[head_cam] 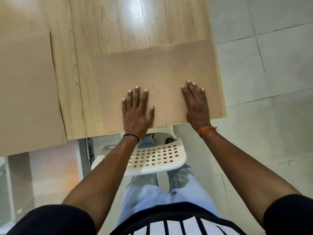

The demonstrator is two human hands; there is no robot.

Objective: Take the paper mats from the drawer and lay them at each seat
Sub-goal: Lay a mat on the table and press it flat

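Beige textured paper mat (157, 82) is lying at the desk's (118, 28) five o'clock corner; left hand (137, 112) and right hand (196, 106) are pressing it, fingers flat, grasping nothing. Advisable: squaring it with the edge above the perforated chair (157, 158).

Bright, even indoor light; overhead glare on the counter (135, 16) beyond the left hand (137, 112); edges blur and bend.

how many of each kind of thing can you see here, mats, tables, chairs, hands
paper mats: 2, one under both hands, one at the left
table: 1
white chair with holes in its seat: 1
hands: 2, left hand and right hand, both flat on the mat
total: 6
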